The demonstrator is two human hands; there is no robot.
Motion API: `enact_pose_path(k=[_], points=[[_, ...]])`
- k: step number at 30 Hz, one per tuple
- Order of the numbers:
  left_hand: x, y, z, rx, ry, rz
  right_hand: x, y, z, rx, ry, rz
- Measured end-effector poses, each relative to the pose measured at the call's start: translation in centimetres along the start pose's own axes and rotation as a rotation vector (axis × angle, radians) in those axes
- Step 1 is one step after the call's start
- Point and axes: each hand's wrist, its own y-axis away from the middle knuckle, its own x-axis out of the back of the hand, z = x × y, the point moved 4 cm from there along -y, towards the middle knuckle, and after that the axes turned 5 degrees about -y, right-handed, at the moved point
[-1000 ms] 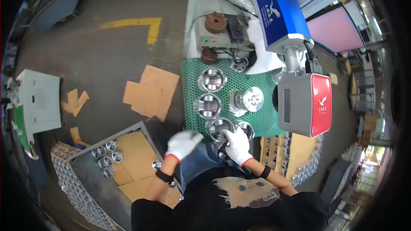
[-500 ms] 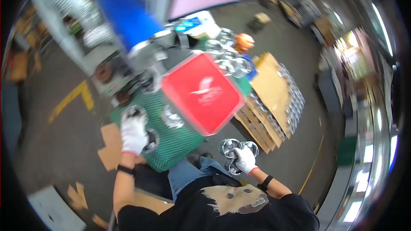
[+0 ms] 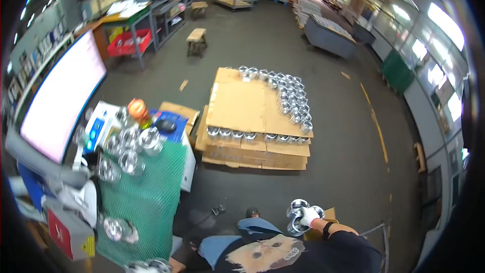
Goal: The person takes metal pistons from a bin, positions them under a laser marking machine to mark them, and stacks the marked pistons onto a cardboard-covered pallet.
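Note:
My right hand (image 3: 309, 217), in a white glove, is closed on a cluster of shiny metal cups (image 3: 297, 226), held over the floor at the lower right. At the bottom edge, my left hand (image 3: 160, 267) is blurred and largely cut off, so its fingers do not show. Shiny metal shapes lie right beside it. Nearby, a metal cup (image 3: 117, 229) lies on the green mesh mat (image 3: 141, 207). More shiny cups (image 3: 132, 162) stand toward the mat's far end.
Ahead is a stack of cardboard sheets (image 3: 237, 106) with rows of metal cups between the layers and along its top. A large screen (image 3: 63, 96) stands at the left, with a red-and-grey box (image 3: 68, 235) below it. A wooden stool (image 3: 196, 40) and grey bin (image 3: 328, 38) are farther off.
My view has swung right and up, bringing the cardboard stack to the centre. My left hand has dropped to the bottom edge of the view. My right hand still holds the cups.

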Motion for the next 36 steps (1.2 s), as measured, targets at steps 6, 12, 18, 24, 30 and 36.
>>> enact_pose_path(k=[6, 12, 18, 24, 30, 36], points=[[-0.8, -5.3, 25.2, 0.291, 0.549, -0.509, 3.4, -3.7, 5.5, 0.021, -0.209, 0.085], [-4.3, -13.0, 41.8, -0.155, 0.424, -0.581, 8.0, -12.4, 5.8, 0.075, -0.196, 0.135], [-9.1, -18.7, 54.5, -0.428, 0.324, -0.643, 13.8, -24.5, 2.4, 0.029, -0.398, 0.008], [-19.6, -19.2, 61.1, -0.498, 0.093, -0.924, 18.7, -40.3, -1.7, -0.065, -0.353, 0.021], [-25.6, -20.6, 65.0, -0.587, -0.251, -1.28, 17.6, -57.0, -2.5, -0.206, -0.401, 0.235], [-29.8, -20.1, 66.6, -0.575, -0.391, -1.426, 17.9, -66.3, -2.7, -0.28, -0.485, 0.372]])
